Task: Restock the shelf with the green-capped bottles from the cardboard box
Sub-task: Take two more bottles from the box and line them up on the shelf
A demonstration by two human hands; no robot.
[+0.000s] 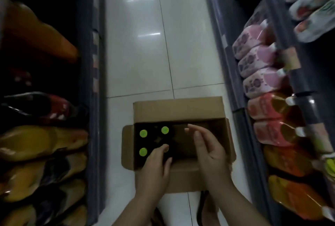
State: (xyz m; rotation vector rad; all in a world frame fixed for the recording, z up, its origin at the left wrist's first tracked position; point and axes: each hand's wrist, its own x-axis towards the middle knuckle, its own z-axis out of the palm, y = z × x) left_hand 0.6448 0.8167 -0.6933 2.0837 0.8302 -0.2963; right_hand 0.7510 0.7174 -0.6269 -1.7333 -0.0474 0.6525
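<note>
Cardboard box [178, 110] open on floor tiles [136, 44], at 6 o'clock in view. 3 green caps [143, 133] show in its left half (bottles themselves dark). Left hand [154, 167] reaches in, fingers curled at a 4th bottle's top; grip unclear. Right hand [208, 149] hovers over the right half, fingers apart, holding nothing. Shelf [272, 90] at 3 o'clock.

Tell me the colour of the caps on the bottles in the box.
Bright lime green caps, seen in the head view.

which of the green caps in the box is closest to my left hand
The near-left green cap, just beside your left hand. The other two caps sit farther back in the cardboard box.
</note>
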